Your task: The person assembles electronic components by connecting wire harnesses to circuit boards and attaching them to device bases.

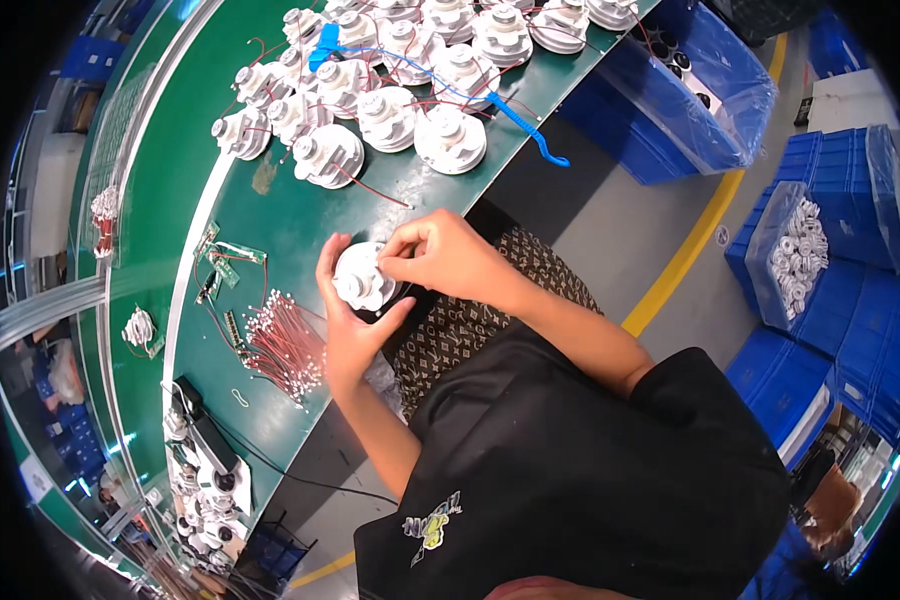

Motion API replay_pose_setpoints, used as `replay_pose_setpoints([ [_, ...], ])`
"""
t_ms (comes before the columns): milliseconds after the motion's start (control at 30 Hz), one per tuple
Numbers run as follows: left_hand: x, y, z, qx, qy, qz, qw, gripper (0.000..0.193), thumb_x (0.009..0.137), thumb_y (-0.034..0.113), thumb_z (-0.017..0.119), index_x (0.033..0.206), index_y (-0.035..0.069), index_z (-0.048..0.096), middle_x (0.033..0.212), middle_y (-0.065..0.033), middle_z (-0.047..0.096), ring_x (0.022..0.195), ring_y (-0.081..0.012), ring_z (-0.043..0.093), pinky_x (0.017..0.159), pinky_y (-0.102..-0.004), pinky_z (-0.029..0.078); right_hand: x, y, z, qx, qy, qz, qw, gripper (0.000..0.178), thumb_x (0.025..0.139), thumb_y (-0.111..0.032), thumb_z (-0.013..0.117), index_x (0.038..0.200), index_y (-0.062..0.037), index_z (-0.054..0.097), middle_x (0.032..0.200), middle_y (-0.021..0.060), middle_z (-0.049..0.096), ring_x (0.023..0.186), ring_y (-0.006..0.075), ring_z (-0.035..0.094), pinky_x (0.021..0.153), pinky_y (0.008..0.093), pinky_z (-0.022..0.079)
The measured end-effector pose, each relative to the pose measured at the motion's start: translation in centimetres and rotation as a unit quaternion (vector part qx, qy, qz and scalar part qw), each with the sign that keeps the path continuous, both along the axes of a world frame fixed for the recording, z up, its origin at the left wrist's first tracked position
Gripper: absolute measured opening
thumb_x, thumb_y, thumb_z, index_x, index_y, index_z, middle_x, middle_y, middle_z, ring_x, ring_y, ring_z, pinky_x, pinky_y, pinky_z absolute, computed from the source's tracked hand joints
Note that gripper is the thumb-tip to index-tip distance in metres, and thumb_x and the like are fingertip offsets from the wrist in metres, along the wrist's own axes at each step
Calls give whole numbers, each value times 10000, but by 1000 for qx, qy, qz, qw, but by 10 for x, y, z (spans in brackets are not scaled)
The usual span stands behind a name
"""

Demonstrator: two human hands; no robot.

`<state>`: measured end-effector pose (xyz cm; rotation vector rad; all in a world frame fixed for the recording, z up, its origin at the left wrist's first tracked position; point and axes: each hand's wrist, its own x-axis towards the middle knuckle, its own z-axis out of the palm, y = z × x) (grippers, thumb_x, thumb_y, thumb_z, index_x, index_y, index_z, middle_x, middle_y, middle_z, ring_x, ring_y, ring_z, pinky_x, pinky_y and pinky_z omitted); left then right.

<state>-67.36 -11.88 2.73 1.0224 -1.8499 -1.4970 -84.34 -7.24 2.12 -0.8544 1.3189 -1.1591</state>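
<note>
Small circuit boards and white-tipped red wires are laid on a green table left of the left grip, by which a round white plastic part is held. Beyond both grips, white assemblies are clustered. The part is touched from the right by the narrowed right grip; anything pinched cannot be made out.

Left fingers cupped; right fingers curled inward; forearms bare.

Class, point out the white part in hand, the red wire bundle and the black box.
White part (362, 276), head view: middle of its face.
Red wire bundle (284, 347), head view: middle of the wires.
Black box (211, 442), head view: its upper side.
</note>
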Motion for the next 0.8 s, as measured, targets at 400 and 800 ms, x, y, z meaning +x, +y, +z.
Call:
replay_pose_setpoints([
  [400, 9, -11, -3, 64, -17, -32, 997, 784, 649, -20, 804, 1317, 24, 396, 1373, -144, 428, 1239, -232, 464, 1039, -362, 382, -3, -2, -2, -6, 37, 44, 998, 225, 768, -147, 684, 837, 66, 691, 680, 94, 676, 635, 83, 606, 600, 257, 479],
  [800, 6, -7, -8, 61, -4, -5, 998, 761, 664, -34, 768, 1311, 30, 372, 1363, -151, 430, 1200, -233, 495, 1025, -366, 395, -3, -8, -1, -12, 40, 75, 996, 202, 729, -138, 648, 781, 50, 698, 636, 94, 664, 608, 98, 611, 586, 259, 475],
])
